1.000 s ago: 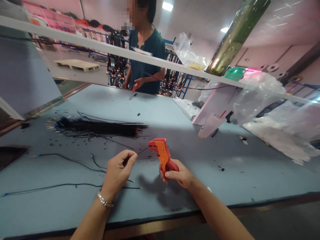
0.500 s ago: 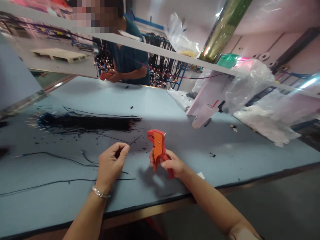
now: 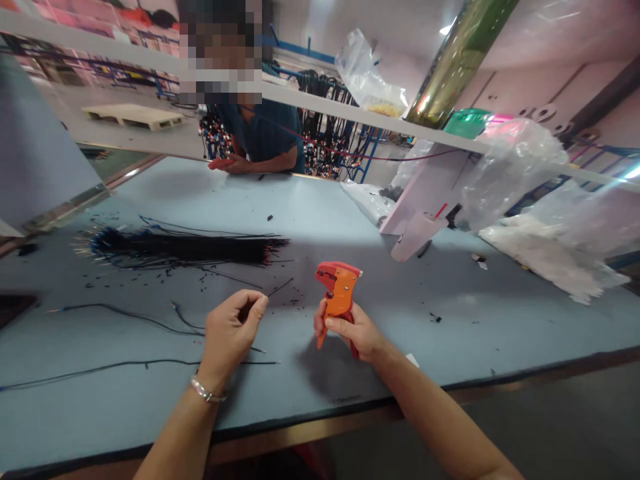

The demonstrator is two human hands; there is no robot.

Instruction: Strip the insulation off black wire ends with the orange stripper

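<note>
My left hand (image 3: 235,327) is closed in a pinch on a thin black wire (image 3: 281,287), whose short end sticks out past the fingertips to the right. In my right hand (image 3: 353,330) is a red and orange wire stripper (image 3: 343,290), gripped by its handles with the jaws up and facing left. The stripper's jaws are apart from the wire end. Beyond my left hand lies a thick bundle of black wires (image 3: 200,247), with blue parts at its left end. Loose black wires (image 3: 120,365) lie on the table left of my left wrist.
Small black scraps (image 3: 200,273) litter the grey-blue table (image 3: 465,347). A co-worker (image 3: 275,133) leans at the far edge, hands on something red. A white bar (image 3: 350,113) crosses above the table. Clear plastic bags (image 3: 550,247) and a slanted white holder (image 3: 415,237) are at the right.
The wire stripper has turned in my right hand, showing more of its side, and moved slightly right. My left hand still pinches the wire. The co-worker has leaned lower.
</note>
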